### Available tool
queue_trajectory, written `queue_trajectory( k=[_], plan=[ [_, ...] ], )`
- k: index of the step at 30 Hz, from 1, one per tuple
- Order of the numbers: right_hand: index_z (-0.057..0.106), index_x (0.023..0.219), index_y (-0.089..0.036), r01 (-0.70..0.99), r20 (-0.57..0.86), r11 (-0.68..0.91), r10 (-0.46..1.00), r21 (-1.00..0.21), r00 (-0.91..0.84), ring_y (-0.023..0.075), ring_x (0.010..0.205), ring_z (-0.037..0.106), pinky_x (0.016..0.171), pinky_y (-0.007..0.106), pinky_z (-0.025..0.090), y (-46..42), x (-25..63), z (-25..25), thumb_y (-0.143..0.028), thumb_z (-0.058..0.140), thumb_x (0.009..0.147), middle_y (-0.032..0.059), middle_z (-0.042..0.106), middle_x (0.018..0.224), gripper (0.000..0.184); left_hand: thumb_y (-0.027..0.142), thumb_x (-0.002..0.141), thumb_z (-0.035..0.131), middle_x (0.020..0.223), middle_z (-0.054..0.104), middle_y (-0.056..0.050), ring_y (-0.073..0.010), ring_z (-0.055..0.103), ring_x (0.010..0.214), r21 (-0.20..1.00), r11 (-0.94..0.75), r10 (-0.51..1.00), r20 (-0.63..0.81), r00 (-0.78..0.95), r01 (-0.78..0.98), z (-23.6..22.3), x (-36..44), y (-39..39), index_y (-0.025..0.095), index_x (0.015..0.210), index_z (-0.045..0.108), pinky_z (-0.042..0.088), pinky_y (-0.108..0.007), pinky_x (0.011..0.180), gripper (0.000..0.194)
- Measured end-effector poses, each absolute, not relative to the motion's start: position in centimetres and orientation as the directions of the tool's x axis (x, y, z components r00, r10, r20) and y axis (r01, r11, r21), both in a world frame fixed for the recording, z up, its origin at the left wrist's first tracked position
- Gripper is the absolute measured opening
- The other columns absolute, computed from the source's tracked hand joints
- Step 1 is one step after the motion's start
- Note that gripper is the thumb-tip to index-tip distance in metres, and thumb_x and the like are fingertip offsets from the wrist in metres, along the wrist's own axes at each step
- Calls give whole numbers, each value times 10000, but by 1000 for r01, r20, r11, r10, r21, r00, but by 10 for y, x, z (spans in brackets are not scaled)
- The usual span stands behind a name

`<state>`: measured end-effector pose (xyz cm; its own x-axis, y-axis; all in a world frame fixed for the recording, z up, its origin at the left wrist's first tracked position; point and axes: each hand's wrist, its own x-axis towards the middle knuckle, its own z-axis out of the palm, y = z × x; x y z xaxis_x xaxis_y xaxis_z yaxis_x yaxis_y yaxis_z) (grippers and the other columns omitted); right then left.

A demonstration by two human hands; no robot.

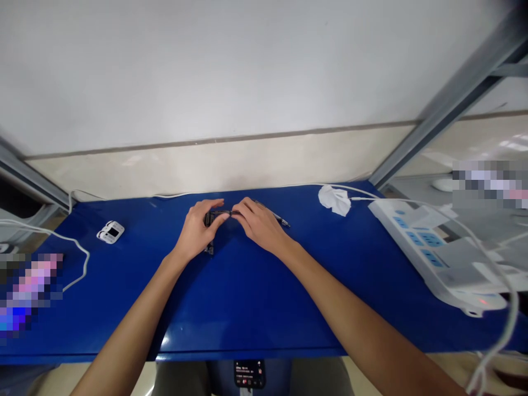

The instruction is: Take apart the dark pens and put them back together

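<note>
Black bar-like piece [220,212], spanning the gap between the two hands near the middle of the blue table [268,308]; exact kind too small to tell.

Far left, white device with a dark display [111,232], lying on the table, well apart from the work.

Next, left hand [196,228], curled around the left part of the piece and apparently gripping it, thumb reaching inward, index finger raised apart from the thumb; exact contact partly hidden. Below the same hand, dark patterned section [209,249]; whether joined to the piece, impossible to tell. On this side, a steady, light anchoring grip advisable, with the wrist low against tremor.

At the centre, left thumb tip close to the opposite fingertips: by judgement, fine two-handed work at this spot. Best done with small fingertip motions and even pressure, without twisting, given the risk of bending so thin a part.

Further right, right hand [259,224], fingers bunched together and pinching the right end of the piece; better angled to leave the contact point in sight. Just beside this hand, slender pen-like rod [284,221], best left clear of the fingers.

Beyond, crumpled white tissue [335,200] and white power strip [431,257], well apart from the piece.
</note>
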<state>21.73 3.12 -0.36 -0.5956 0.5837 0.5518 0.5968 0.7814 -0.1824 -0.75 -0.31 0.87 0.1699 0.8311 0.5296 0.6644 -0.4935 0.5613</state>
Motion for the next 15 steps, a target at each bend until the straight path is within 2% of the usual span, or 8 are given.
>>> queue_trajectory(
  k=[4,8,12,15],
  plan=[
    [604,1168,-218,594,556,783,582,-186,-593,251,972,635,897,422,507,31,218,-4,-302,414,1135,115,632,1109,211,379,1002,680,1132,805,-39,-252,736,1055,569,-501,834,517,190,652,7,-7,-2,311,1123,772,562,-473,989,166],
    [621,1170,-219,596,560,784,576,-172,-596,252,968,639,894,421,506,31,217,-5,-305,425,1131,115,633,1109,218,404,982,709,1228,786,-55,-263,724,1142,575,-498,831,530,169,649,7,-7,-2,303,1242,735,547,-486,1041,280],
    [636,1182,-228,603,553,784,572,-151,-606,248,976,640,912,418,498,31,218,-5,-307,422,1135,110,646,1114,233,408,1015,659,1102,819,-25,-245,747,1013,566,-503,833,519,192,653,6,-8,-2,322,1101,789,562,-462,962,179],
    [643,1187,-229,602,537,788,567,-131,-625,238,972,647,941,415,489,31,217,-5,-306,404,1143,98,665,1099,255,364,996,696,1097,813,-20,-246,732,1018,535,-524,815,541,208,663,6,-10,-1,325,1102,786,539,-467,969,145]
  ],
)
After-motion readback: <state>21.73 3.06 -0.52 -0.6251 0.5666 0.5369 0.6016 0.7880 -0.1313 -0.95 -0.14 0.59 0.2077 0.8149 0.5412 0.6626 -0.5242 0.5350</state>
